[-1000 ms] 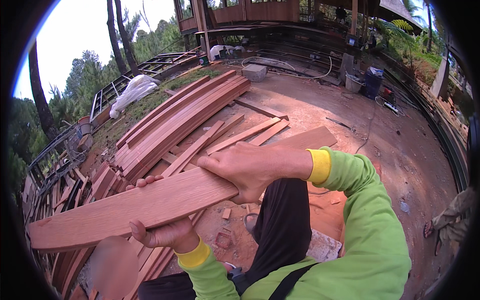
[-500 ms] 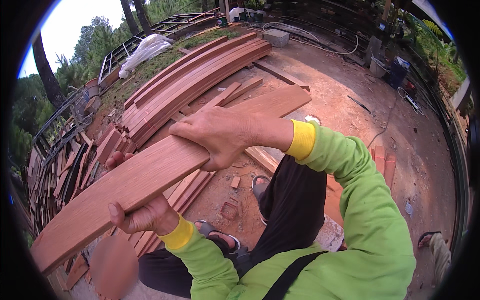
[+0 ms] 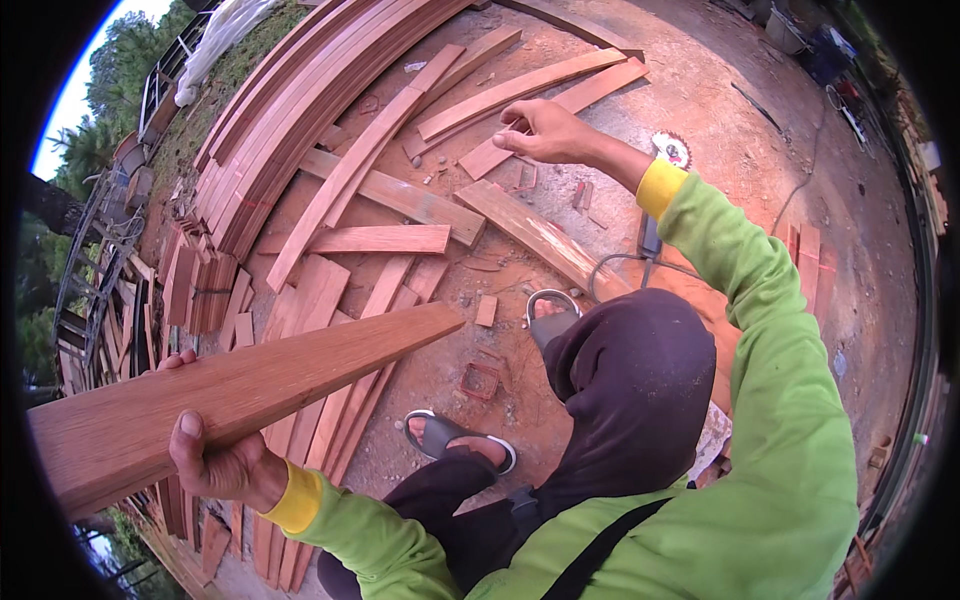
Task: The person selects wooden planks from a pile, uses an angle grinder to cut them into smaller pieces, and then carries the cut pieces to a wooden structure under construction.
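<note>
A reddish-brown wooden plank [image 3: 270, 382] slants across the lower left, its far end tapering toward the middle. My left hand [image 3: 228, 462] grips it from beneath, thumb on the near edge and fingertips showing over the far edge. Away from that plank, my right hand [image 3: 548, 133] hangs above a short board [image 3: 588, 92] lying on the ground. Its fingers are loosely curled, a gap shows between thumb and fingers, and I see nothing held there. Just right of this hand, a circular saw blade [image 3: 672, 150] is partly hidden by my yellow cuff.
Long planks [image 3: 330, 95] are stacked at the upper left. Loose boards [image 3: 375, 190] cross one another on the dirt ground. A cable [image 3: 625, 258] runs beside my knee. Offcuts [image 3: 486, 310] and a small reddish frame [image 3: 479, 380] lie near my sandalled feet.
My right hand has let go of the plank and moved away up and to the right. The left hand still holds the plank, which has shifted left. The view has tilted further down.
</note>
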Demonstrator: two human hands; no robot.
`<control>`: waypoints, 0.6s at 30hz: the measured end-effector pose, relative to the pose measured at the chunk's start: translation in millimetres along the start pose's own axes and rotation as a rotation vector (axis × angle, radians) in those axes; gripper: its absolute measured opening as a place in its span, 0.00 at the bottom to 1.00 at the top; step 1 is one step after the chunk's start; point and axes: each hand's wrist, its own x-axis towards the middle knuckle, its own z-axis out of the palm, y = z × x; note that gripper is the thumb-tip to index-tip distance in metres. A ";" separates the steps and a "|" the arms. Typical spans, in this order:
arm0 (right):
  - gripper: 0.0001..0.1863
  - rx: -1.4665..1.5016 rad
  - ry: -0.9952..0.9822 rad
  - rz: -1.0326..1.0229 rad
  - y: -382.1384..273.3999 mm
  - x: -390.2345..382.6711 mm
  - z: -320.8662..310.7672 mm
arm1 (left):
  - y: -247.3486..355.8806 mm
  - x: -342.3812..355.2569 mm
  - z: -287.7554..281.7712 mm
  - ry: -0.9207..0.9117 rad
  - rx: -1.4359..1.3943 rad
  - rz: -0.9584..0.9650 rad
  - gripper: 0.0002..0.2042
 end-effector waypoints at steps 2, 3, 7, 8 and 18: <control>0.26 0.130 0.121 0.382 69.9 12.6 3.3 | -24.2 8.7 7.6 -0.022 0.055 -0.031 0.34; 0.24 -0.049 0.132 0.346 101.4 16.7 9.0 | -36.8 14.4 9.8 -0.030 0.079 -0.044 0.35; 0.21 -0.422 0.140 0.337 172.8 46.4 29.4 | -61.0 41.7 17.8 -0.040 0.145 -0.093 0.38; 0.21 -0.431 0.127 0.398 190.1 49.2 34.3 | -73.9 46.9 20.9 -0.026 0.167 -0.114 0.39; 0.42 -1.144 -0.207 0.141 258.8 108.7 67.5 | -79.3 108.5 -79.4 0.063 -0.037 -0.234 0.36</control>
